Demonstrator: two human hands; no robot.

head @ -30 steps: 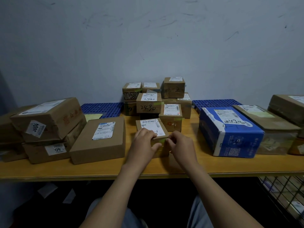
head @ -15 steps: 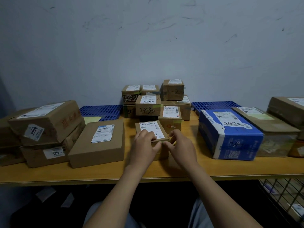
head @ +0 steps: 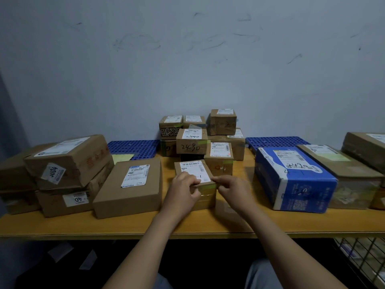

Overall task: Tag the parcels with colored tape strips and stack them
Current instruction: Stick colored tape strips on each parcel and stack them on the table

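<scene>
Pulled right hand [head: 233, 188], pinching pale green tape strip [head: 210, 186], away from left hand [head: 183, 190], curled gripping small brown cardboard parcel [head: 193, 167]; tag likely nearly seated.

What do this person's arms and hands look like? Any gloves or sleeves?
No gloves: the left hand and right hand are bare, with no ring or watch to be seen. The forearms are uncovered as well, and no sleeve comes into view. Below them, greyish trousers show at the knees.

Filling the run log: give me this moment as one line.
step: tagging | left hand grips small parcel | right hand pinches green tape strip at its front edge
</scene>
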